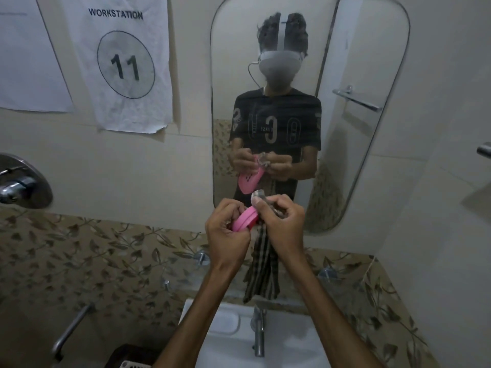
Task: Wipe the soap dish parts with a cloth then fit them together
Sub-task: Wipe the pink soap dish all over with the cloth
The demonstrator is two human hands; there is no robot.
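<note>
Both hands are raised in front of the mirror, above the sink. My left hand (227, 232) grips a pink soap dish part (245, 220) by its edge. My right hand (283, 221) pinches a clear plastic soap dish part (261, 197) against the pink one. A dark striped cloth (263, 269) hangs down from between the two hands, its upper end hidden by the fingers. The mirror reflection shows the pink part's slotted underside.
A white sink (231, 330) with a chrome tap (259, 333) lies below. A mirror (372, 75) hangs ahead. Paper sheets, one a workstation sign (125, 62), hang on the left wall. A shower valve (21, 181) and grab bar (71, 330) are at left.
</note>
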